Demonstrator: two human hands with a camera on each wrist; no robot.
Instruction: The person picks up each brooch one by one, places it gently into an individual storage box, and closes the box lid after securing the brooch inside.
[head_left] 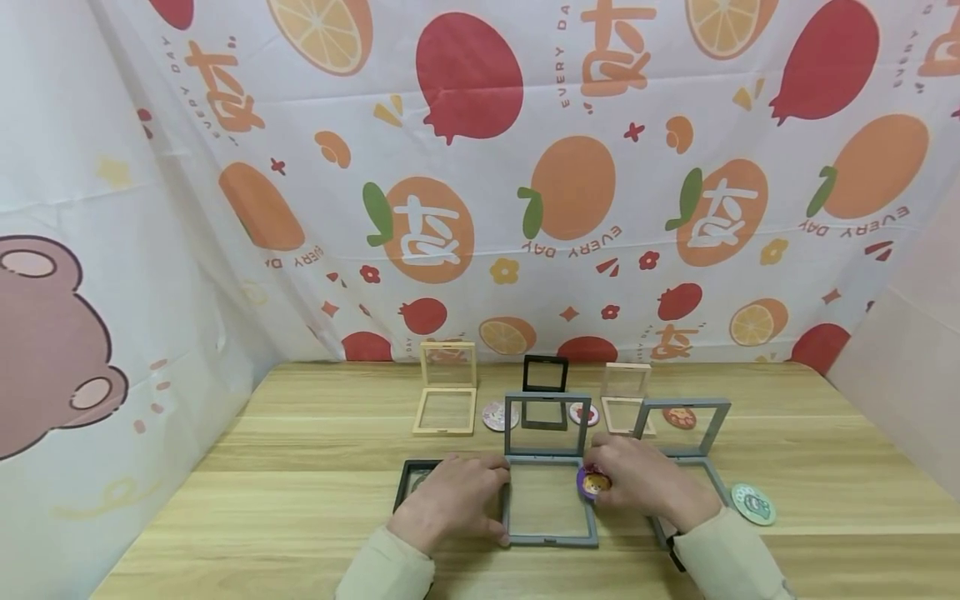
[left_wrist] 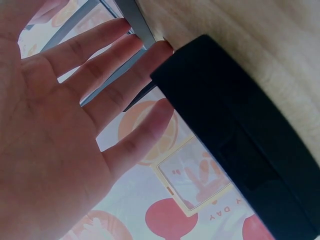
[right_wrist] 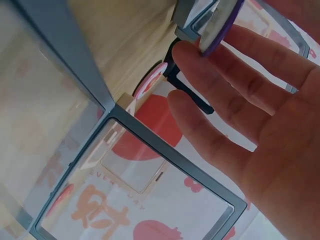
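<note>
My right hand pinches a round purple-edged badge with a cartoon animal face, over the right edge of an unfolded grey display frame. In the right wrist view, the badge is edge-on at the fingertips. My left hand rests against that frame's left edge, its fingers fairly straight in the left wrist view. The frame's lid stands up at the back, with clear film in both halves. Under the left hand lies a dark frame, partly hidden. A second grey frame stands unfolded beneath my right forearm.
Behind stand a wooden-coloured frame, a small black frame and a pale frame, all unfolded. Round badges lie about: a pale one, a red-and-white one, an orange one and a green one. A printed curtain hangs behind the table.
</note>
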